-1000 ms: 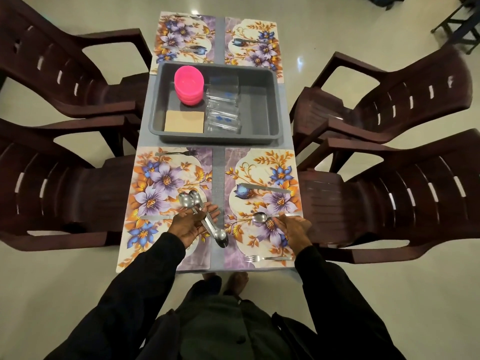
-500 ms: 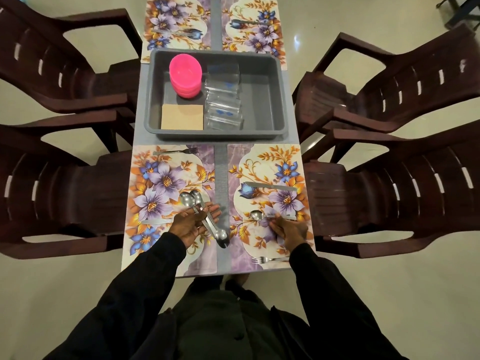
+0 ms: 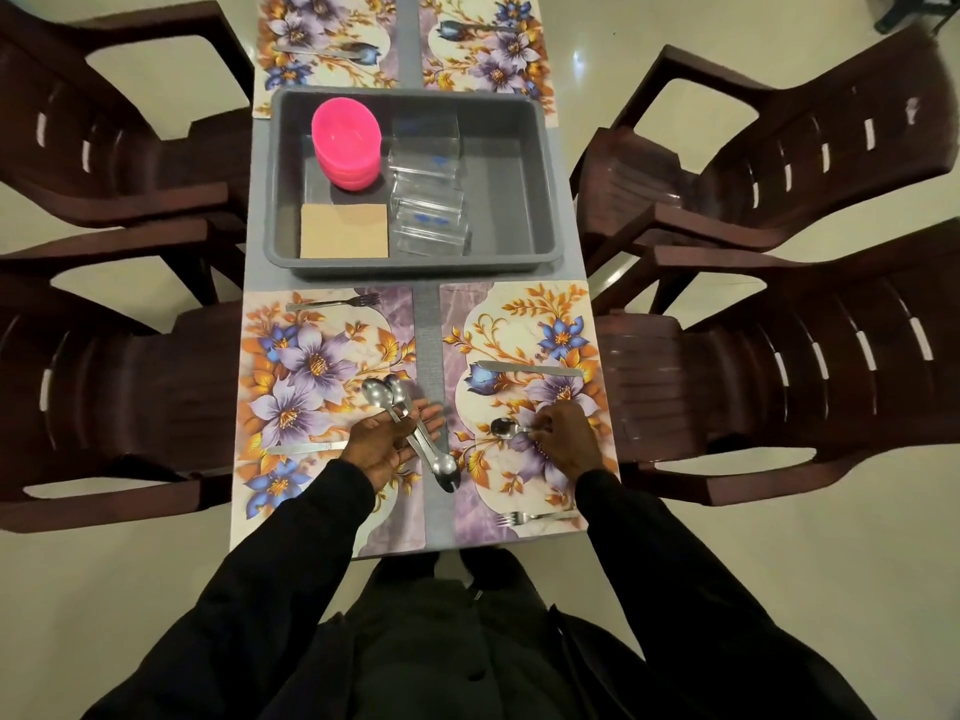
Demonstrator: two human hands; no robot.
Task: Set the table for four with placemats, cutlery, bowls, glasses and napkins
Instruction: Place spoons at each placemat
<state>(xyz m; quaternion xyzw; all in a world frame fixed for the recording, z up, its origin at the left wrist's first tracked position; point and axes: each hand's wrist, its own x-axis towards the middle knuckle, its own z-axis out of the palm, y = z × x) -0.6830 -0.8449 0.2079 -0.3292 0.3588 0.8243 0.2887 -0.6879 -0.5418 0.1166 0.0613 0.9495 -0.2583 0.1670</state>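
Chairs: four dark brown plastic armchairs, two on my left [image 3: 119,127] [image 3: 104,387] and two on my right [image 3: 779,163] [image 3: 779,397], each pair set close, seats turned toward the table.
Chair backs: slatted, with pale floor showing through the slots.
Floor [image 3: 649,39]: pale, glossy, with a bright glint.
Far right corner: dark furniture legs [image 3: 919,13]; I cannot tell what they belong to.

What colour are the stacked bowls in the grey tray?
The bowls are bright pink, seen clearly in the head view, at the tray's far left corner.
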